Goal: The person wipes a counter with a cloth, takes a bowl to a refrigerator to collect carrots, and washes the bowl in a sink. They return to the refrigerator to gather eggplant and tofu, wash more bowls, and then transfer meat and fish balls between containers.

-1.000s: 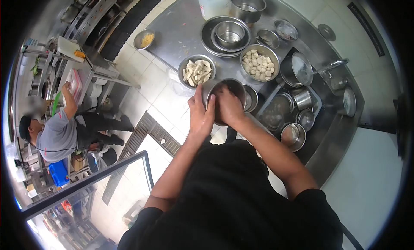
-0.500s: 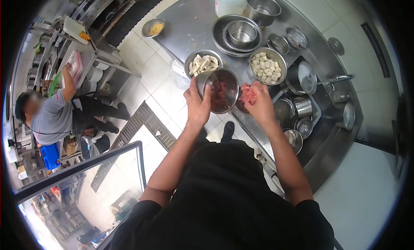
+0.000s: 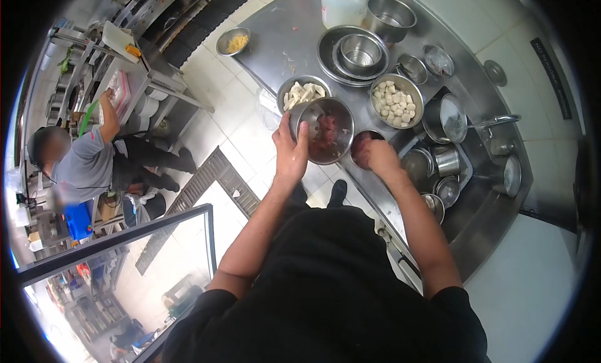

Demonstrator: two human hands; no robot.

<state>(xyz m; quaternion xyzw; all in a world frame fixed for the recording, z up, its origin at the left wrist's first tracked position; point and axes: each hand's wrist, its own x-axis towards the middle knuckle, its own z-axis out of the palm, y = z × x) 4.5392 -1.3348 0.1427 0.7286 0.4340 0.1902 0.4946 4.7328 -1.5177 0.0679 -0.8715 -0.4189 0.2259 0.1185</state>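
Observation:
My left hand (image 3: 292, 151) grips a steel bowl (image 3: 343, 115) by its near rim, thumb over the edge. The bowl is tilted and has pink raw meat (image 3: 326, 133) inside. My right hand (image 3: 383, 159) reaches into a smaller metal bowl (image 3: 359, 139) just to the right, which also holds reddish raw meat. Its fingertips are blurred and partly hidden there. Beyond the left-hand bowl is a bowl of pale strips (image 3: 305, 95). A bowl of whitish cubes (image 3: 394, 103) stands on the steel counter above my right hand.
Stacked steel pans (image 3: 361, 53), a plastic jug (image 3: 343, 7) and a deep pot (image 3: 390, 17) stand farther back. At the right, a sink holds several pots (image 3: 446, 159) under a faucet (image 3: 494, 120). A bowl of yellow shreds (image 3: 236, 43) is at the corner. A co-worker (image 3: 87, 162) works at left.
My right hand has gone from holding a clump of raw meat above the smaller bowl to reaching down into it. My left hand still holds its bowl. The view has shifted slightly.

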